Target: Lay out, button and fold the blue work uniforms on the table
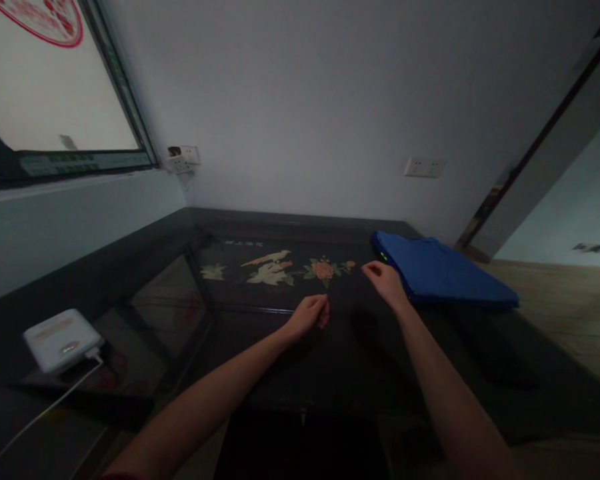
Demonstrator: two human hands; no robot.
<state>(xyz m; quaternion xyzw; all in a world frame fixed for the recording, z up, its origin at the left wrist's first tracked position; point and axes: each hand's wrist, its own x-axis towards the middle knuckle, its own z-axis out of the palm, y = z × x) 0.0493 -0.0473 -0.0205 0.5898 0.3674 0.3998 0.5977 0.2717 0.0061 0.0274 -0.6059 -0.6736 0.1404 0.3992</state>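
Note:
My left hand [309, 315] rests on the dark table [290, 373], its fingers curled in loosely with nothing visible in them. My right hand [386, 283] lies a little farther out, fingers bent and tips pinched together, right beside the near left corner of a folded blue cloth [437, 272]. Whether it touches the cloth is unclear. The cloth lies flat at the table's right side. An inlaid picture of a bird and flowers [280, 268] shows on the tabletop just beyond both hands.
A white power bank [61, 339] with a white cable lies at the left on the glass part of the table. Wall sockets [424, 167] sit on the far wall, a window [55, 87] at the left, wooden floor [570, 313] and a doorway at the right.

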